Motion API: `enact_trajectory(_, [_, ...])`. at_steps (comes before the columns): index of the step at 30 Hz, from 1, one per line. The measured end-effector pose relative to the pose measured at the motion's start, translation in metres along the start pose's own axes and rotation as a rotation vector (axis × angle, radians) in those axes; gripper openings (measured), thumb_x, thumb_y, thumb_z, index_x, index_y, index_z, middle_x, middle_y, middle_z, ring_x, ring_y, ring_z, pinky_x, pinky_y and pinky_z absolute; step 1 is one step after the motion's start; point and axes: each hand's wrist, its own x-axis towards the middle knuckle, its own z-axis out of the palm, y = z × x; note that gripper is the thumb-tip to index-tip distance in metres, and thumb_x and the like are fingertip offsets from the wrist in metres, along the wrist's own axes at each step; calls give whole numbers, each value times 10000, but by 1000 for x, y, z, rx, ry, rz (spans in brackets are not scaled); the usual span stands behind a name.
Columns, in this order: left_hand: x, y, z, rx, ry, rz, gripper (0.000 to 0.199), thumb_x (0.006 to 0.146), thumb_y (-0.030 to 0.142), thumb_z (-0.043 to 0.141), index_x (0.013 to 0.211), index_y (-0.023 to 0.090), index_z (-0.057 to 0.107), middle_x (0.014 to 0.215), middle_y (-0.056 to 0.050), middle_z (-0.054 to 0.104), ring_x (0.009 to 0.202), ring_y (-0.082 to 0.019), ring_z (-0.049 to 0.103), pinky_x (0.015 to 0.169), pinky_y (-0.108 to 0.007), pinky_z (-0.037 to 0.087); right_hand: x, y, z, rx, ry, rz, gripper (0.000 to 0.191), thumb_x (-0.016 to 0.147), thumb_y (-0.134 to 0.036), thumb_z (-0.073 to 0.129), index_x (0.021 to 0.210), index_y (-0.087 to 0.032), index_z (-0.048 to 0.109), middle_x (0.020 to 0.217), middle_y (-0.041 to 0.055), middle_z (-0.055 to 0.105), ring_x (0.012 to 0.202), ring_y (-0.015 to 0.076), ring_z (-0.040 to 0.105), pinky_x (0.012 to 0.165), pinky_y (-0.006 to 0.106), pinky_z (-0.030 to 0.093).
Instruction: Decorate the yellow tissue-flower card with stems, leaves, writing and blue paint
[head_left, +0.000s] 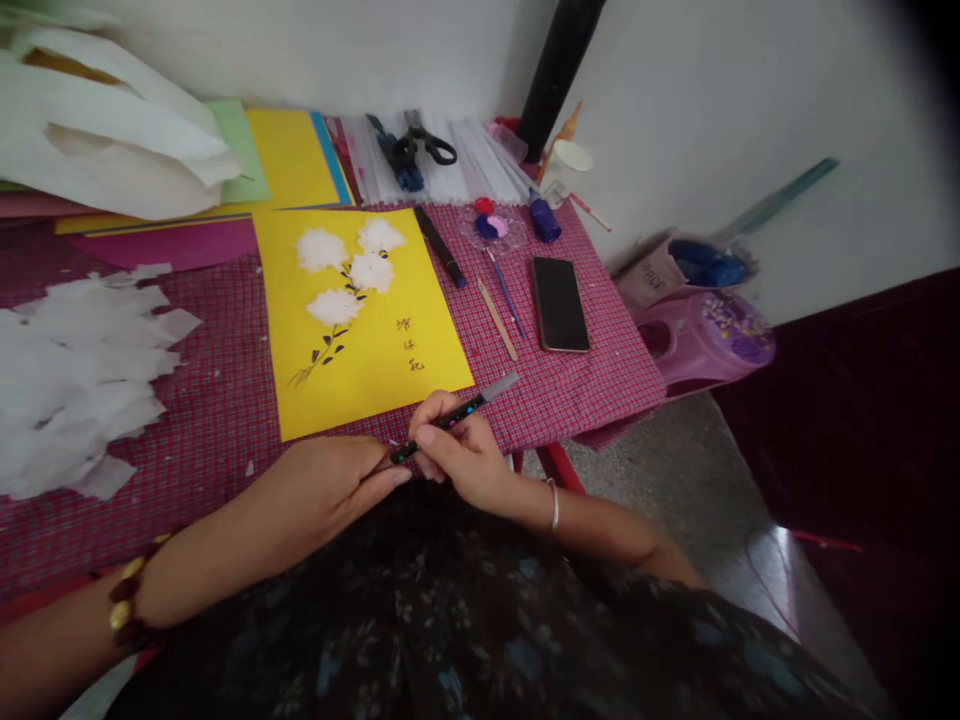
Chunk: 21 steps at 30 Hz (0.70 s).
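The pen (460, 412), likely light and stiff, is just below frame centre, your right hand (471, 466) gripping its barrel, the surest hold, your left hand (339, 474) pinching its lower end.

Bears, across the red checked surface (611, 375), a heap of white paper pieces (82, 370) at the left, a yellow sheet (367, 365) with white flowers (371, 271) near the middle, and, further right, a dark marker (441, 248), wooden stick (497, 318), blue brush (508, 292), black phone (560, 305), paint palette (513, 238) and blue bottle (544, 215)
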Motion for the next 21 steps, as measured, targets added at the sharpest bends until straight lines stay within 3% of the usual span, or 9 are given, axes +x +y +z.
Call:
enact_trajectory(5, [-14,7,11,-281,44,25,320,1036,386,407,1029,231,686,947,-25,744,841,-168,704,754,-269,542,-15,10,5,32,-140,82,291,932,-494,609,941,-210,545,570,-95,505,430,62,408,404,199,319])
enact_trajectory(10, [-37,13,33,-445,53,-6,315,1017,348,427,958,221,709,893,-34,742,790,-171,691,738,-268,570,-31,13,5,47,-336,106,208,942,-386,623,973,-180,610,614,-83,518,498,59,471,468,187,381])
enact_trajectory(15, [-59,19,47,-365,37,-18,314,996,354,453,828,222,683,763,-6,702,688,-162,646,674,-251,564,-40,5,3,-36,-475,170,138,919,-288,629,899,-152,623,645,-66,550,530,51,498,499,173,398])
enact_trajectory(17, [-68,20,53,-345,128,7,326,1007,350,425,837,221,672,800,-23,699,737,-172,654,716,-265,567,-44,5,6,-39,-519,217,112,935,-247,564,891,-152,607,623,-64,545,532,60,504,497,170,410])
enact_trajectory(21, [-82,15,73,-417,525,90,314,1022,355,367,944,248,651,947,-73,677,907,-221,661,798,-344,580,-48,18,15,27,-581,324,125,898,-189,474,878,-154,593,662,-30,593,533,81,553,490,188,456])
